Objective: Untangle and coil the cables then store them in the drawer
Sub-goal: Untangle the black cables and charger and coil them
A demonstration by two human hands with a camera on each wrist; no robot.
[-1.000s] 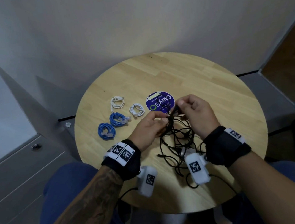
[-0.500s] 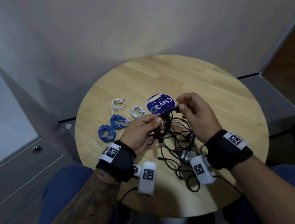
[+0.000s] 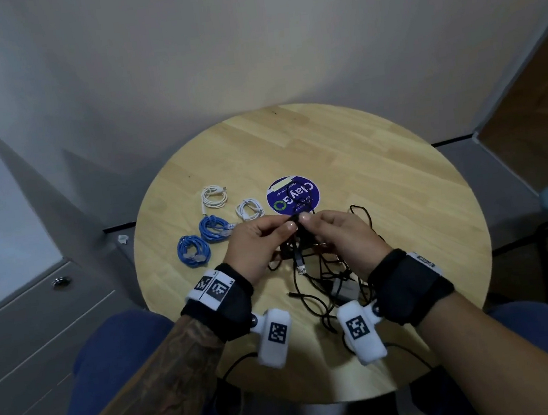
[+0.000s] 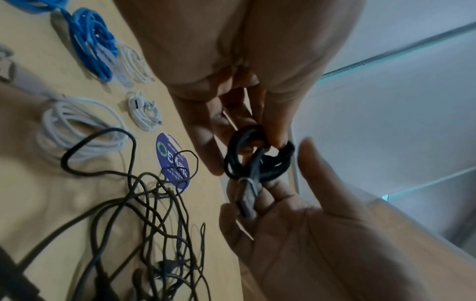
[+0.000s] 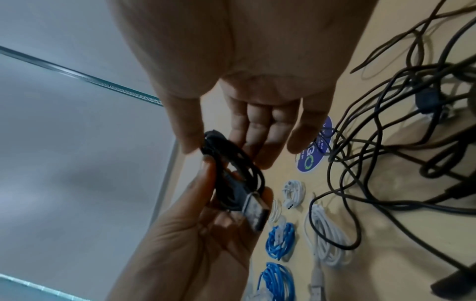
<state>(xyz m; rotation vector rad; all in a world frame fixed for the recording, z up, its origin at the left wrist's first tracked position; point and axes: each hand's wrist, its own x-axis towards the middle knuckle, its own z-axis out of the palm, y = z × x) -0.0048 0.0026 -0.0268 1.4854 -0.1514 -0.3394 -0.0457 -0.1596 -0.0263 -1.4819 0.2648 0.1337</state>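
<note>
Both my hands meet above the table (image 3: 382, 173): left hand (image 3: 257, 247) and right hand (image 3: 342, 238) each pinch the small black cable coil (image 4: 257, 156) (its USB plug (image 5: 253, 211) hangs free), fingers clenched around it, over the black tangle (image 3: 322, 277).

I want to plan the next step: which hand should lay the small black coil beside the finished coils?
Probably left: the left hand pinches the small black cable coil and is nearer the blue coils.
</note>
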